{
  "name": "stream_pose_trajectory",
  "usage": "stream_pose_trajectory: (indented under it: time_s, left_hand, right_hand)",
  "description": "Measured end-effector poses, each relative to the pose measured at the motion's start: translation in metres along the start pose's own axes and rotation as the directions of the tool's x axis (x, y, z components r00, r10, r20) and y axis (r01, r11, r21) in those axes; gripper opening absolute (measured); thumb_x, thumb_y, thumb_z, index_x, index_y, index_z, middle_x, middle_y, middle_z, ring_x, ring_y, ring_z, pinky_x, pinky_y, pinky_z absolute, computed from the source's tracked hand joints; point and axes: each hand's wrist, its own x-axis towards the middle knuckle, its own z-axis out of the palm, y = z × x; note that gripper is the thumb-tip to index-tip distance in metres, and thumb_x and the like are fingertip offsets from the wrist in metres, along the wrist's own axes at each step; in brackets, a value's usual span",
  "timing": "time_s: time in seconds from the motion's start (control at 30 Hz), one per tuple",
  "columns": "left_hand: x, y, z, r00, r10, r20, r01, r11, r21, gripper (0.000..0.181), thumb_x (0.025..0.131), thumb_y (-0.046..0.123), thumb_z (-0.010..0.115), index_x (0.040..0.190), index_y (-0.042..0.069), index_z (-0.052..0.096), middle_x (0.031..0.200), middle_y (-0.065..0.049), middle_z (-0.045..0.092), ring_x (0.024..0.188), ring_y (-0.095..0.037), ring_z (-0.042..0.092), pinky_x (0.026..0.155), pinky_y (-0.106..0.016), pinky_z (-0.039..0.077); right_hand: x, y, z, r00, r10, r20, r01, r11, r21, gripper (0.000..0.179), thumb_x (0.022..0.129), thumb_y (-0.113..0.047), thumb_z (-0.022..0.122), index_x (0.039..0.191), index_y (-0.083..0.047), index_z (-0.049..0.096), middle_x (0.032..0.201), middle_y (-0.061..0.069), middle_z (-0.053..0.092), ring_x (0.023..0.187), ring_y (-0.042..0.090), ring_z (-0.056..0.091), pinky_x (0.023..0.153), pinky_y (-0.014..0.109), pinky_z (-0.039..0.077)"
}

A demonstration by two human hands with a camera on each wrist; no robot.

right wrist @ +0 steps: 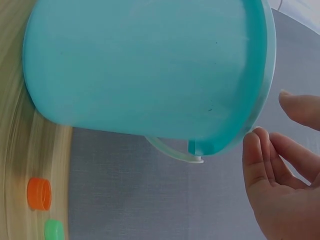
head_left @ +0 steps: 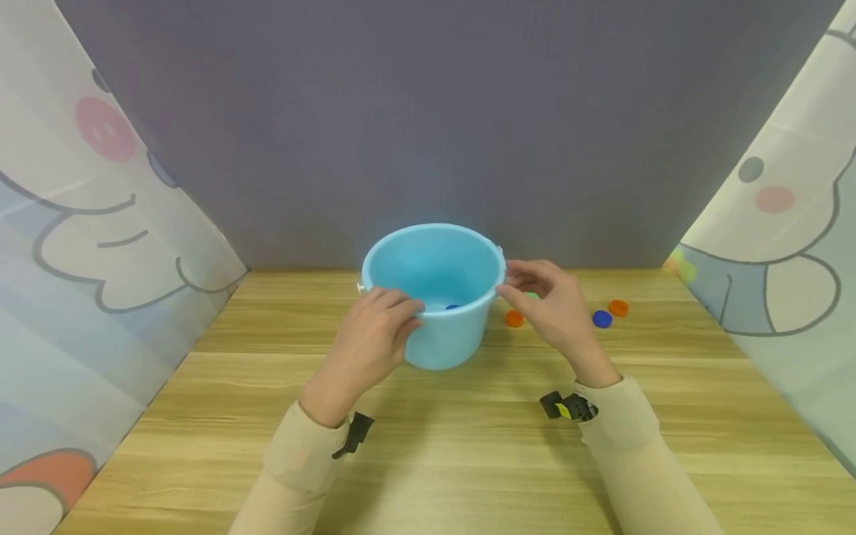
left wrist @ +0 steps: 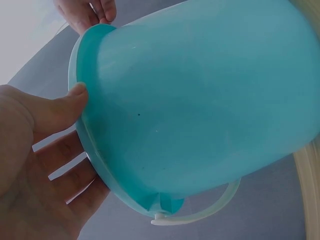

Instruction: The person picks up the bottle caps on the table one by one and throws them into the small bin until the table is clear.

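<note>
A light blue bucket stands upright on the wooden table, with a small blue cap partly showing inside it. My left hand holds the near left of its rim; in the left wrist view the thumb lies on the outside and the fingers go over to the inner side. At the right of the rim is my right hand, its fingertips right at the edge and the thumb held apart. The bucket's white handle hangs down on the far side.
Right of the bucket lie an orange cap, a green cap partly hidden by my right hand in the head view, a blue cap and another orange cap. A grey wall rises behind the table, with printed curtains at both sides.
</note>
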Motion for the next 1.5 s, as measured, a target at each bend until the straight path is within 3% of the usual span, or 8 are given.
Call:
stream_pose_trajectory:
  time_s: [0.5, 0.83, 1.1, 1.5]
  left_hand:
    - [0.000, -0.002, -0.001, 1.000, -0.003, 0.007, 0.003, 1.000, -0.005, 0.016, 0.089, 0.006, 0.078, 0.104, 0.004, 0.076, 0.096, -0.006, 0.072, 0.091, -0.028, 0.062, 0.081, -0.039, 0.053]
    - [0.001, -0.001, -0.001, 1.000, -0.004, 0.012, 0.004, 1.000, -0.006, 0.015, 0.089, 0.006, 0.077, 0.104, 0.004, 0.076, 0.096, -0.005, 0.072, 0.091, -0.028, 0.061, 0.081, -0.039, 0.053]
    - [0.001, -0.001, -0.001, 1.000, -0.005, 0.017, 0.005, 1.000, -0.006, 0.016, 0.089, 0.006, 0.077, 0.105, 0.004, 0.076, 0.096, -0.005, 0.072, 0.092, -0.028, 0.061, 0.082, -0.039, 0.053]
    - [0.000, -0.001, -0.002, 1.000, -0.007, 0.018, 0.007, 1.000, -0.006, 0.016, 0.089, 0.006, 0.077, 0.105, 0.004, 0.076, 0.096, -0.005, 0.072, 0.092, -0.028, 0.062, 0.083, -0.040, 0.053]
  right_hand:
    - [0.001, 0.002, -0.005, 1.000, -0.005, -0.013, 0.005, 1.000, 0.001, 0.038, 0.092, -0.012, 0.077, 0.125, 0.004, 0.068, 0.116, 0.015, 0.067, 0.103, 0.020, 0.065, 0.093, 0.022, 0.053]
    - [0.002, 0.002, -0.008, 1.000, 0.005, -0.017, -0.005, 1.000, -0.026, 0.038, 0.092, -0.014, 0.077, 0.124, 0.003, 0.069, 0.116, 0.015, 0.068, 0.102, 0.018, 0.064, 0.097, 0.035, 0.054]
    - [0.001, 0.003, -0.009, 1.000, 0.015, -0.023, -0.016, 0.999, -0.045, 0.038, 0.092, -0.016, 0.077, 0.125, 0.002, 0.069, 0.116, 0.014, 0.068, 0.103, 0.019, 0.064, 0.094, 0.022, 0.052]
    - [0.001, 0.003, -0.012, 0.999, 0.013, -0.036, -0.017, 0.996, -0.087, 0.037, 0.094, -0.017, 0.075, 0.126, 0.000, 0.069, 0.117, 0.014, 0.068, 0.101, 0.010, 0.063, 0.095, 0.024, 0.052]
